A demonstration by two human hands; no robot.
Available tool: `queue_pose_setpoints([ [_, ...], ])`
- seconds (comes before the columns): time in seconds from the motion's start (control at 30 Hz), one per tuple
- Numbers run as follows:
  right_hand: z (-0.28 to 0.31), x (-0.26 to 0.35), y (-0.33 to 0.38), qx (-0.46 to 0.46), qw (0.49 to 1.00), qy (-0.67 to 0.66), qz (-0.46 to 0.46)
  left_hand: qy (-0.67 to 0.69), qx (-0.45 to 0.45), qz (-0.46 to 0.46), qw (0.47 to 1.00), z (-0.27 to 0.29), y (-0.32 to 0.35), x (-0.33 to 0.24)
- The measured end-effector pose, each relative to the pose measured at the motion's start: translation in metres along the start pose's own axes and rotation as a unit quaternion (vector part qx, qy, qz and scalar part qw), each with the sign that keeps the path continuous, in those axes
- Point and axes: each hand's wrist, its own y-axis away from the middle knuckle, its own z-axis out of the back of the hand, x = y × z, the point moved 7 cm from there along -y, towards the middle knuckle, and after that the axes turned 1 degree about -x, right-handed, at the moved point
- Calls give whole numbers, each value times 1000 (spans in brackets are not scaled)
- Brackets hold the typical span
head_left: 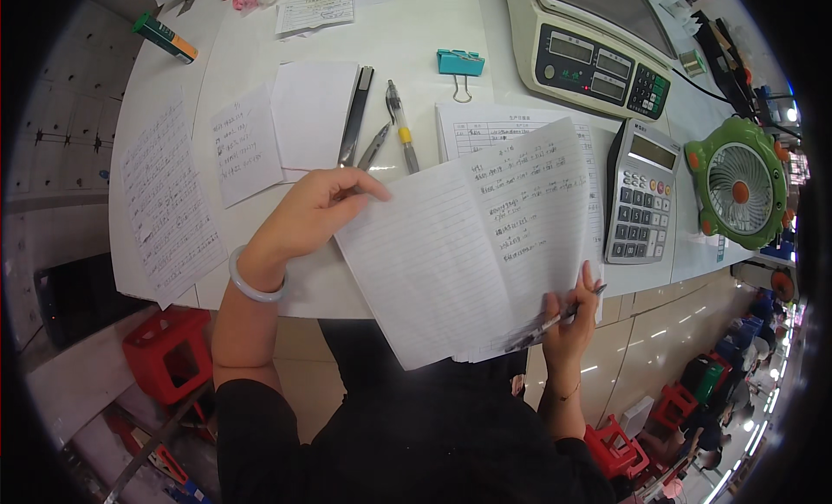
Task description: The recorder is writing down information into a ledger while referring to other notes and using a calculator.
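Note:
An open lined notebook [433,253] is tilted over the table's near edge, its left page blank and its right page [537,192] covered in handwriting. The upper left corner of the blank page is pinched between the thumb and fingers of my left hand [325,205]. Low on the written page's right side, my right hand [570,318] grips a dark pen [546,324] and steadies the page edge. Beneath the notebook lies a stack of printed forms [464,127]. A grey calculator [643,192] sits to the right of it.
Farther back are a utility knife [355,114], pens [401,127], a teal binder clip [460,64] and a weighing scale [598,62]. Handwritten sheets [165,201] lie at left, near a green tube [165,38]. A green fan [739,183] stands right; red stools [169,352] are below the table.

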Motion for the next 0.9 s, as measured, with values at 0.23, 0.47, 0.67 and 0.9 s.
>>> queue_pose_setpoints([
  [0.23, -14, 50, 0, 172, 929, -294, 143, 124, 2, -43, 991, 0, -4, -4],
  [0.47, 3, 0, -4, -3, 986, -167, 1, 57, -10, -11, 998, -3, -4, 7],
  [0.67, 10, -14, -6, -20, 999, 30, -25, 28, -22, 7, 999, -4, -3, 1],
  [0.9, 4, -15, -4, 4, 998, 46, -39, 15, -21, 4, 1000, -4, -2, 1],
])
